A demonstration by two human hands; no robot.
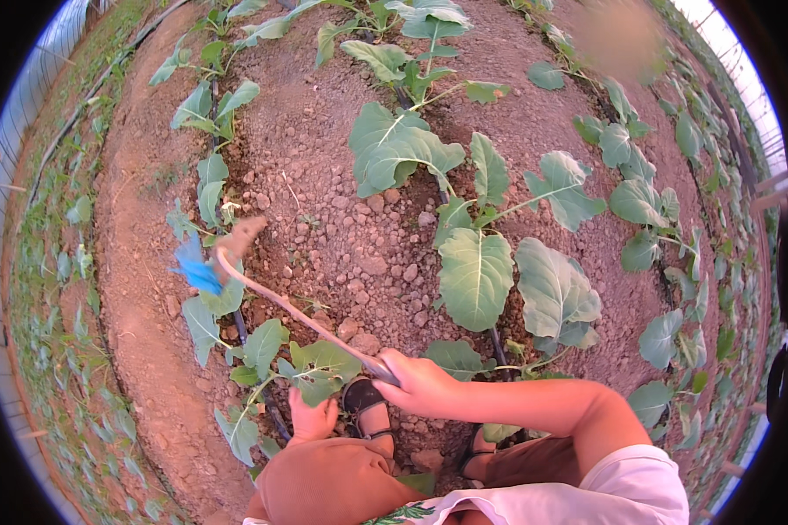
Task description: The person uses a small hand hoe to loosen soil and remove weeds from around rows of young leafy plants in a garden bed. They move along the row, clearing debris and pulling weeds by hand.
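Tool with a slim, curved, tan handle, dark at its near end, slants left to a blurred brown head and bright blue material. The right hand has its grip closed round the dark end, probably the best hold: the shaft looks stiff, fairly light, likely head-heavy. The left hand is low beside a broad green leaf, its fingertips hidden; I cannot tell whether its grip holds anything. Crumbly brown soil lies beneath.
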